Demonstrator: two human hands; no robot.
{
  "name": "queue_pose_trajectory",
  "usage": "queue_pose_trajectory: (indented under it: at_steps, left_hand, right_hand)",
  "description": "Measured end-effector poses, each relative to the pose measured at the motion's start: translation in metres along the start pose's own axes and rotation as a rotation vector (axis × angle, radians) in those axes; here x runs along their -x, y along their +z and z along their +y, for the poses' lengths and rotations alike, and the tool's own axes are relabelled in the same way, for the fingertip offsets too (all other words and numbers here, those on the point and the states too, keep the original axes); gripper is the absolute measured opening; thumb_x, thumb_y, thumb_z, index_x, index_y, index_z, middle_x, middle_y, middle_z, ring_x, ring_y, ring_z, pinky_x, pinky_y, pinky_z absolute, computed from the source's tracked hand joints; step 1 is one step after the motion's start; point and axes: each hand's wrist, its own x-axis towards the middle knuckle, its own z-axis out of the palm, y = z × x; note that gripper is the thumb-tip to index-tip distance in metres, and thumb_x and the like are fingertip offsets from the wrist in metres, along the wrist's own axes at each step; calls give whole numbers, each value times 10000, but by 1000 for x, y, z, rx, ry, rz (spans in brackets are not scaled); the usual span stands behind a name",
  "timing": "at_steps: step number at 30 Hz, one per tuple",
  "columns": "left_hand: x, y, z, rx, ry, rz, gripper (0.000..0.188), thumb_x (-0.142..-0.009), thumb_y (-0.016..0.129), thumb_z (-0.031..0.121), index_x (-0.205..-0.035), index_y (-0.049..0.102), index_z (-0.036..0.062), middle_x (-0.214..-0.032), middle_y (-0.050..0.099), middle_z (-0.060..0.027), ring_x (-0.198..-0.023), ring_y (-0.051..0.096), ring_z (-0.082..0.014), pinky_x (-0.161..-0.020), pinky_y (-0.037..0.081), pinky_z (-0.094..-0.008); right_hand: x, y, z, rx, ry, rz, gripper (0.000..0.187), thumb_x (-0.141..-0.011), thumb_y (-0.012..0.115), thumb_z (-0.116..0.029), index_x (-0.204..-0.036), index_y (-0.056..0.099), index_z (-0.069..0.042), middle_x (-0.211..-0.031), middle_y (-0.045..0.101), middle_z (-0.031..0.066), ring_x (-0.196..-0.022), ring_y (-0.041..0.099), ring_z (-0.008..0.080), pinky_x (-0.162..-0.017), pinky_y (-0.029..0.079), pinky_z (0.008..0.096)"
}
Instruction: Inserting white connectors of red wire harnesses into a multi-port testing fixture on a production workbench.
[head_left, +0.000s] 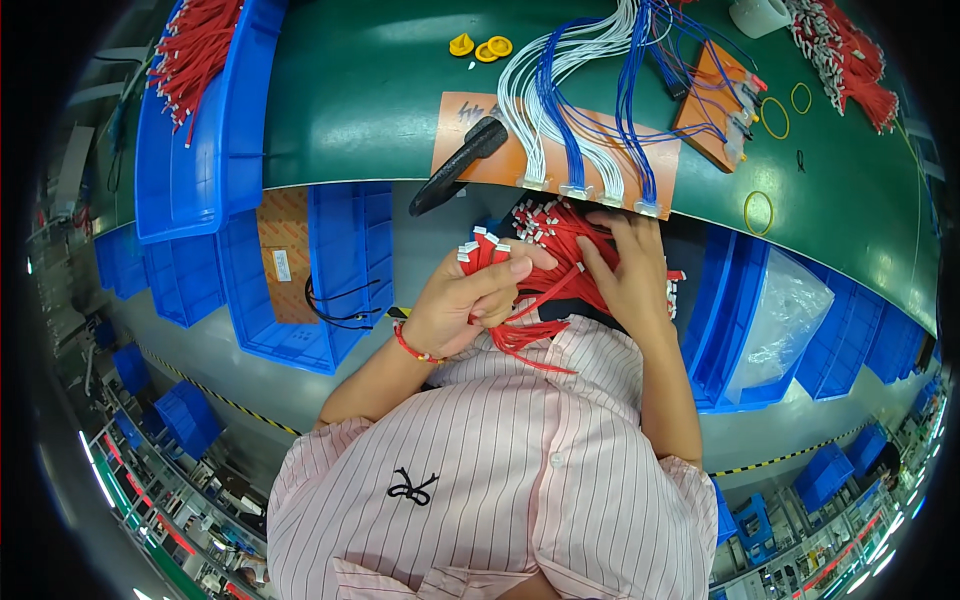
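My left hand [465,297] is closed around a small bunch of red wires [482,252] with white connectors at their upper ends. Their red tails [530,340] hang out below the fist toward my shirt. A large heap of red wires [560,240], also tipped with white connectors, lies on my lap under the bench edge. Over the right part of that heap rests my right hand [632,268], its thumb and fingers apart and touching the wires. One white connector shows close to the right thumb.
On the green bench [370,100] lie white and blue wires [570,110] over an orange board [455,135], a black handle-like object [460,165], yellow round parts [490,49] and rubber bands [758,213]. Blue bins [190,190] stand left; more blue bins [725,300] sit right.
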Motion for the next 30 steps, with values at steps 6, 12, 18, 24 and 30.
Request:
queue_pose_trajectory:
  at_steps: [6, 12, 18, 24, 30]
  left_hand:
    - [0, -7, -5, -282, 107, 137, 304, -1041, 456, 209, -1102, 627, -35, -547, 340, 72, -458, 265, 1, -428, 210, -210]
    - [-5, 18, -5, -255, 160, 98, 378, -1043, 464, 214, -1336, 542, -11, -724, 415, 63, -503, 265, 9, -460, 223, -189]
    - [-14, 28, -8, -298, 287, 80, 352, -1023, 516, 184, -1314, 548, -11, -721, 454, 65, -509, 272, 12, -463, 217, -193]
    - [-16, 34, -7, -262, 294, 103, 336, -1026, 511, 222, -1236, 600, -24, -636, 449, 69, -492, 292, 7, -445, 218, -194]
    - [-20, 30, -3, -206, 209, 11, 337, -1034, 478, 248, -1154, 622, -32, -730, 614, -14, -462, 313, -6, -416, 250, -193]
  right_hand:
    - [10, 3, 7, -344, 144, -5, 156, -888, 667, -76, -1011, 596, -11, -908, 619, 126, -832, 610, 264, -761, 483, 348]
    - [26, -12, -20, -551, 129, 2, 118, -888, 650, -5, -952, 551, -2, -772, 587, 78, -581, 569, 128, -542, 453, 250]
    - [25, -7, -29, -480, -55, 20, 205, -785, 722, 13, -906, 559, -13, -732, 599, 82, -546, 616, 163, -470, 455, 269]
    - [23, -11, -26, -240, -204, 78, 196, -791, 735, -12, -929, 596, -11, -777, 631, 72, -572, 617, 146, -495, 469, 267]
    - [28, -37, -26, -801, 353, -209, 95, -897, 675, -43, -978, 672, 7, -740, 618, 17, -609, 478, 26, -531, 373, 198]
